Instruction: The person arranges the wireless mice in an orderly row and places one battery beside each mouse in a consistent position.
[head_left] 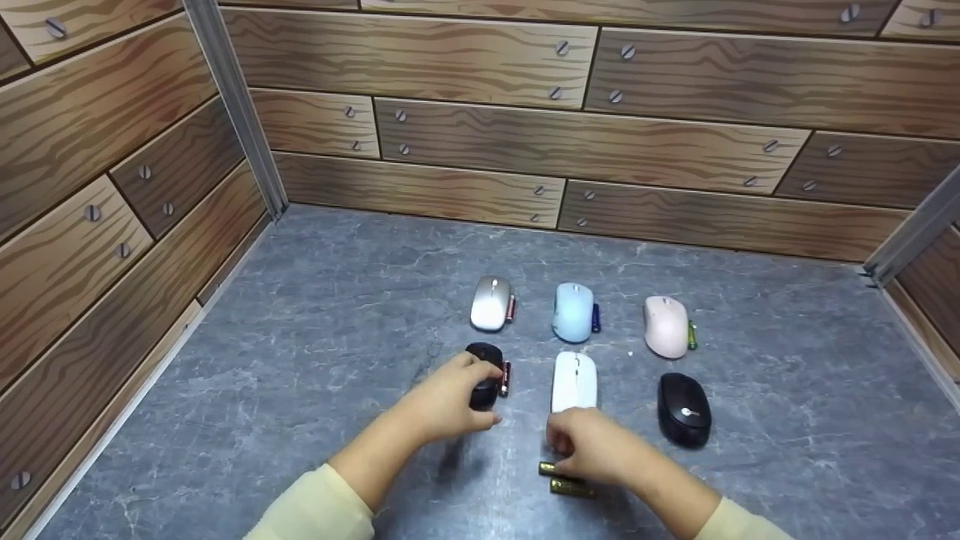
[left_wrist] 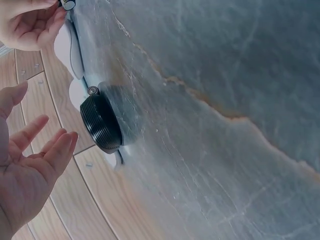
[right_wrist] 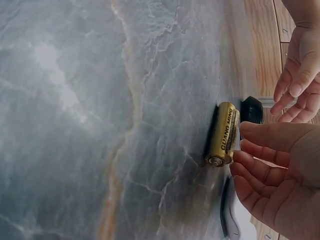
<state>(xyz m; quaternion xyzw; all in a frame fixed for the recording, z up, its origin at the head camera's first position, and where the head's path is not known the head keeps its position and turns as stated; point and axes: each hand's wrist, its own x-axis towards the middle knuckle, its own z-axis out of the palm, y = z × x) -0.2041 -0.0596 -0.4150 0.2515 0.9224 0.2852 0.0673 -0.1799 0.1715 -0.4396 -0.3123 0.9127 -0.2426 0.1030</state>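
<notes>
My left hand (head_left: 456,397) hovers by a black mouse (head_left: 486,394), fingers spread and relaxed. In the left wrist view a gap separates this hand (left_wrist: 35,165) from the ribbed black mouse (left_wrist: 101,122). My right hand (head_left: 600,446) is at the near end of a white mouse (head_left: 574,379). Its thumb and curled fingers pinch a gold battery (head_left: 548,469) at table level, partly hidden by the hand. A second gold battery (head_left: 571,489) lies just nearer, loose; the right wrist view shows this battery (right_wrist: 222,132) beside the fingertips.
Behind stand a silver mouse (head_left: 490,304), a blue mouse (head_left: 574,313) and a pink mouse (head_left: 666,327), each with batteries at its right. Another black mouse (head_left: 684,409) sits at right. Red batteries (head_left: 505,379) lie beside the left black mouse. Wood-patterned walls (head_left: 450,127) enclose the grey tabletop (head_left: 262,420).
</notes>
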